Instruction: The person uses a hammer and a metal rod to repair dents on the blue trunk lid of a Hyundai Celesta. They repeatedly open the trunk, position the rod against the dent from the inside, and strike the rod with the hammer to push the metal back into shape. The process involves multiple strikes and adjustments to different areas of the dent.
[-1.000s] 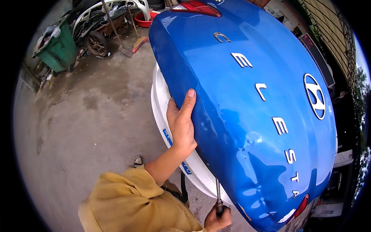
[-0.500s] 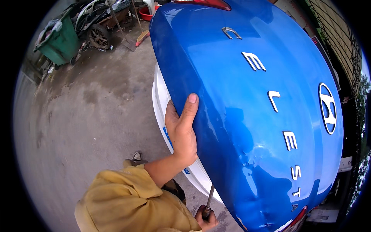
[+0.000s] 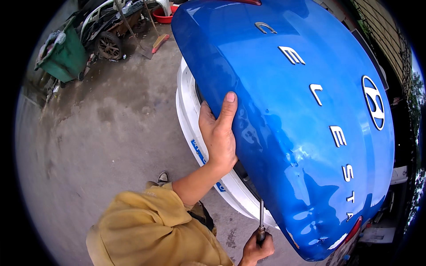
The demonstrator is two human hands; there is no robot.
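A blue car boot lid (image 3: 275, 106) with raised chrome letters fills the right half. My left hand (image 3: 220, 137) grips its left edge, thumb lying on the painted face and fingers curled under, out of sight. Lower down, my right hand (image 3: 258, 247) is closed round the dark handle of a screwdriver (image 3: 262, 215), or a similar thin metal-shafted tool. Its shaft points up to the lid's lower edge, where the tip is hidden. Dents and ripples (image 3: 306, 217) mark the lower part of the lid, with chipped paint (image 3: 338, 241) at the corner. Below the lid sits a white bumper (image 3: 188, 119) with blue markings.
Grey concrete floor (image 3: 111, 133) spreads to the left. A green wheeled bin (image 3: 66, 55), a cart wheel (image 3: 109, 45), a broom (image 3: 159, 42) and a red basin (image 3: 164, 15) stand at the back left. My shoe (image 3: 163, 177) shows below my left arm.
A wider dark gap now shows between lid and bumper. Both hands appear farther right, the left one higher, still gripping the edge. The tool stands more upright.
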